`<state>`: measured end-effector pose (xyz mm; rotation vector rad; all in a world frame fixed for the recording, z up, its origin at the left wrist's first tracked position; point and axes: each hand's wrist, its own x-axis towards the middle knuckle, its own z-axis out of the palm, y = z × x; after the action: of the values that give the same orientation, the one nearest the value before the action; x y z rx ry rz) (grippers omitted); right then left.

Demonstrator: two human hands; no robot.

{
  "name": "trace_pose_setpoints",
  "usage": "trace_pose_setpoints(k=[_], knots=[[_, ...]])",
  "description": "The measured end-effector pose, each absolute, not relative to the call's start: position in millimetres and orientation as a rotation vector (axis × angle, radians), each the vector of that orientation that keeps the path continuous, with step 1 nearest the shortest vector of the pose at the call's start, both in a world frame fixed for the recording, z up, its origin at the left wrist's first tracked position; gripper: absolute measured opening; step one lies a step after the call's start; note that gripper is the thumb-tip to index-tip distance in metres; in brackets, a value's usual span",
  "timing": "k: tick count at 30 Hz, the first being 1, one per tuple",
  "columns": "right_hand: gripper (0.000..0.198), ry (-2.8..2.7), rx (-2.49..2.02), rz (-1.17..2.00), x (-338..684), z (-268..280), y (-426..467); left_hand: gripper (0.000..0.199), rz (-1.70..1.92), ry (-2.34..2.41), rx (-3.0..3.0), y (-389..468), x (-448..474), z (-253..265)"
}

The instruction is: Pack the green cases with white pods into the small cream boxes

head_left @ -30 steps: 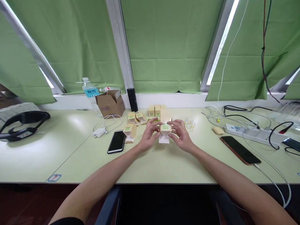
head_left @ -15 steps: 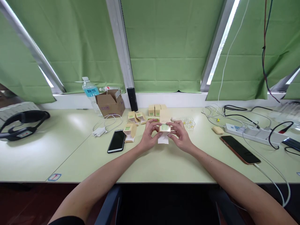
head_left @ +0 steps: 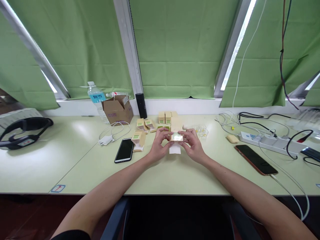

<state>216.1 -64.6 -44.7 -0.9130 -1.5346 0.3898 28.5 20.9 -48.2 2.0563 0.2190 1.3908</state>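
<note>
Between both hands is a small cardboard box (head_left: 176, 137) with a pale label, its white flap (head_left: 175, 148) hanging down toward me. My left hand (head_left: 161, 144) grips its left side, fingers on top and thumb below. On the right side, my right hand (head_left: 192, 145) holds it the same way. What is inside the box cannot be seen. Small open boxes lie to the left, one (head_left: 138, 140) beside a black phone (head_left: 124, 150) and two more (head_left: 145, 125) farther back. Behind my hands stand several closed small boxes (head_left: 165, 116). Small clear plastic containers (head_left: 200, 130) sit just beyond my right hand.
A brown carton (head_left: 118, 111), a water bottle (head_left: 96, 96) and a black cylinder (head_left: 141, 105) stand at the back left. A white charger (head_left: 106, 140) and headphones (head_left: 26, 131) lie left. On the right are a power strip (head_left: 271, 142), cables and a second phone (head_left: 256, 159).
The held box has tilted slightly, and its label now catches a bright glare. Its hanging flap has shifted a little to the right. Both hands stay almost in place.
</note>
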Motion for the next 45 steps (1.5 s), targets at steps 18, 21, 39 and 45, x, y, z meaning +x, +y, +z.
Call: trace_pose_setpoints(k=[18, 21, 39, 45], knots=[[0.036, -1.503, -0.899, 0.307, 217, -41, -65, 0.090, 1.133, 0.059, 2.118, 18, 24, -47], [0.035, -1.500, -0.897, 0.295, 217, -41, -65, 0.091, 1.129, 0.060, 2.142, 18, 24, -48], [0.037, -1.578, -0.852, 0.193, 213, -41, -68, 0.053, 1.303, 0.074, 2.141, 8, 25, -40], [0.039, -1.639, -0.847, 0.140, 214, -38, -71, 0.046, 1.346, 0.093, 2.124, 9, 25, -41]])
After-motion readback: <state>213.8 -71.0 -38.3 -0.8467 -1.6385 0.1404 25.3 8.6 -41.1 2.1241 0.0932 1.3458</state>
